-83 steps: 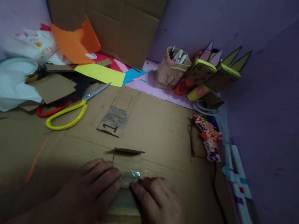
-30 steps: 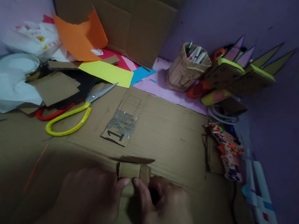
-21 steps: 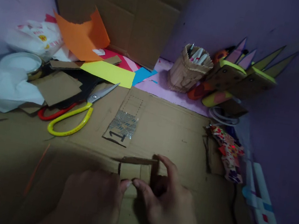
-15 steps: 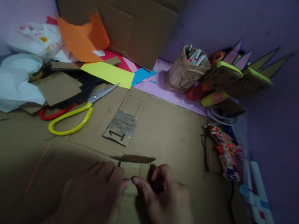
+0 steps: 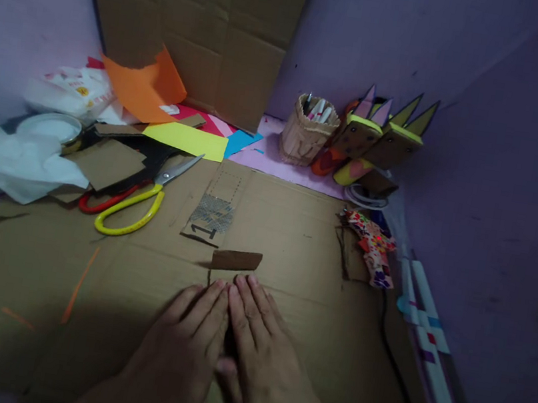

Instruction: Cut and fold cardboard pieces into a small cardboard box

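My left hand (image 5: 191, 335) lies with its fingers stretched forward on a small piece of cardboard, most of which it hides. Beside it my right hand (image 5: 264, 352) rests on the same piece, fingers flat and close together, its thumb tucked near the left hand. Past the fingertips a brown cardboard flap (image 5: 236, 261) stands tilted up from the far end. Just beyond that is a cardboard strip (image 5: 212, 214) with a printed 1, a dashed square and shiny patterned tape. Left of it, scissors (image 5: 139, 206) with one yellow and one red handle lie partly opened.
A large cardboard sheet (image 5: 289, 231) covers the work surface. Coloured paper (image 5: 187, 140), cardboard scraps (image 5: 110, 164) and a white bag (image 5: 7, 156) crowd the left back. A pen holder (image 5: 307, 133), ear-topped cardboard crafts (image 5: 360, 134) and a flower-patterned glue gun (image 5: 371, 240) are on the right.
My hands have gone from pinching at the small cardboard piece to lying flat over it. The flap shows more of its face. The camera view has shifted.
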The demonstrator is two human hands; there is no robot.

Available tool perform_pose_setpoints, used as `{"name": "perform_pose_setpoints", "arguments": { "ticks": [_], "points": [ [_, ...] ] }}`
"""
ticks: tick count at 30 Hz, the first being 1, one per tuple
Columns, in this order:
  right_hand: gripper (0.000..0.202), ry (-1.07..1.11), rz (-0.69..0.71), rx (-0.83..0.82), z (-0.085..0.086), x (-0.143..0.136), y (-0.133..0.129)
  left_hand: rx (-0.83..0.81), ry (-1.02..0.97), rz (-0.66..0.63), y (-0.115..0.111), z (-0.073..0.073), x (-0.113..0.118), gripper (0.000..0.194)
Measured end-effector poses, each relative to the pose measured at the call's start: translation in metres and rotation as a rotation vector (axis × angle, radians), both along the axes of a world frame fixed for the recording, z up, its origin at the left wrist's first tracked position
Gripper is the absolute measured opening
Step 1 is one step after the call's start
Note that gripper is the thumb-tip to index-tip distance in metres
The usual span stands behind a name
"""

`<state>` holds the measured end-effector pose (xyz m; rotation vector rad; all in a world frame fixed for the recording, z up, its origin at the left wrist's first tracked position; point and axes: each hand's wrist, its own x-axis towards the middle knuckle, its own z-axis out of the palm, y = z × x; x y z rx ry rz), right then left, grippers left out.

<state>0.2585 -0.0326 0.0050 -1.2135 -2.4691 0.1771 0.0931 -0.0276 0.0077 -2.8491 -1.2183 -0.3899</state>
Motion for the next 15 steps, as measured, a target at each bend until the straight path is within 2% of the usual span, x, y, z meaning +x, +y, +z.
{"name": "perform_pose_setpoints", "arguments": {
  "ticks": [3, 6, 8, 11, 13, 14, 15],
  "points": [
    [0.069, -0.095, 0.059, -0.093, -0.003, 0.001, -0.003, -0.018, 0.020, -0.017, 0.001, -0.004, -0.004, 0.043],
    [0.060, -0.028, 0.061, -0.111, -0.003, 0.005, -0.001, 0.022, 0.015, 0.000, 0.001, -0.013, -0.006, 0.042],
    [0.039, 0.156, 0.027, -0.125, -0.002, 0.010, 0.003, 0.055, 0.017, 0.016, 0.001, -0.017, -0.006, 0.042],
    [0.025, 0.566, -0.262, -0.170, -0.001, 0.014, 0.016, 0.012, 0.071, 0.020, 0.000, -0.012, -0.003, 0.041],
    [0.038, 0.768, -0.452, -0.210, -0.002, 0.014, 0.030, -0.019, 0.084, 0.028, -0.001, -0.006, -0.002, 0.040],
    [0.047, 0.831, -0.456, -0.249, -0.002, 0.012, 0.037, -0.027, 0.078, 0.041, -0.001, -0.004, -0.001, 0.041],
    [0.053, 0.888, -0.399, -0.298, -0.002, 0.010, 0.044, -0.034, 0.070, 0.048, -0.001, -0.002, -0.001, 0.042]
  ]
}}
